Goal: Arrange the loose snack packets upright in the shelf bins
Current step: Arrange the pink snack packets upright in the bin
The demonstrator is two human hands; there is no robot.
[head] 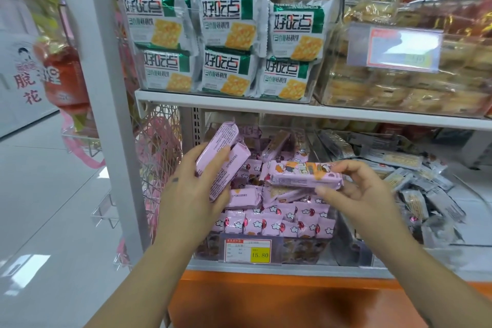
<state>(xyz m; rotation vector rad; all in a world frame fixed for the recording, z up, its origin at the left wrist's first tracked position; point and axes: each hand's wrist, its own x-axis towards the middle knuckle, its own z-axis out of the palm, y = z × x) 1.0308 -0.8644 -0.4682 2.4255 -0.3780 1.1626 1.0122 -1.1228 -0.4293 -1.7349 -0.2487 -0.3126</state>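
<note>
Packets [274, 224] in pink filled the bin [303, 250] at 6 o'clock, the front rows upright. At the heap's 10 o'clock the left hand [194, 194] gripped two packets [221, 165] slanting toward 1 o'clock. At 2 o'clock the right hand [356, 189] pinched a flat packet [306, 176] over the heap.

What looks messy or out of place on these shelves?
The grey packets at the right of the lower shelf lie tumbled at all angles. In the clear bin beside them, front rows stand upright, but loose pink packets behind lie jumbled. Left hand holds two, right hand one.
</note>
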